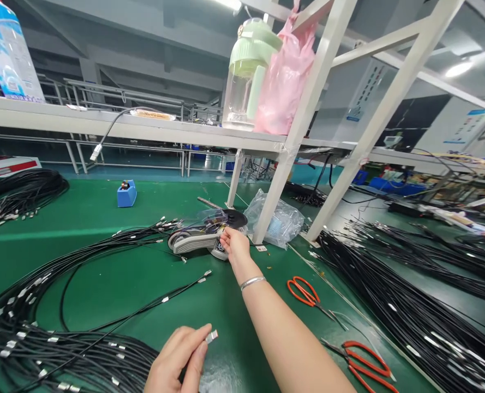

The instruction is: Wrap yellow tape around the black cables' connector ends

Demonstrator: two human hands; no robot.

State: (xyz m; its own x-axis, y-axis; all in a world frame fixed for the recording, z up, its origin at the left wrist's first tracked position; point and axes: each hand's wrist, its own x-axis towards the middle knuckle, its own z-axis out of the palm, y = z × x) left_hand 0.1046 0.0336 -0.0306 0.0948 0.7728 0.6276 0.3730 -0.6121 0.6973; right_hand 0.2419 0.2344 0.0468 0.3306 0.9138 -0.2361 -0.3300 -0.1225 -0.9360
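Low in the view, my left hand (pixel 180 357) pinches a small cable plug (pixel 211 335) between thumb and fingertips, its silvery end poking out. My right arm stretches forward over the green mat, and my right hand (pixel 234 246) is closed at a grey hand-held device (pixel 197 242) with a ribbed handle. A black reel (pixel 236 219) sits just behind it. Whatever those right fingertips grip is too small to make out. Left of my hands lies a large coil of black cables (pixel 62 344) with silvery ends, some of them reaching toward the device.
Orange-handled scissors (pixel 303 290) and orange-handled cutters (pixel 365 363) lie right of my arm. Clear plastic wrap (pixel 281 221) sits by the shelf post (pixel 289 164). More black cables (pixel 389 305) spread at right. A blue dispenser (pixel 126 194) stands behind. Overhead shelf holds a jug (pixel 246 76).
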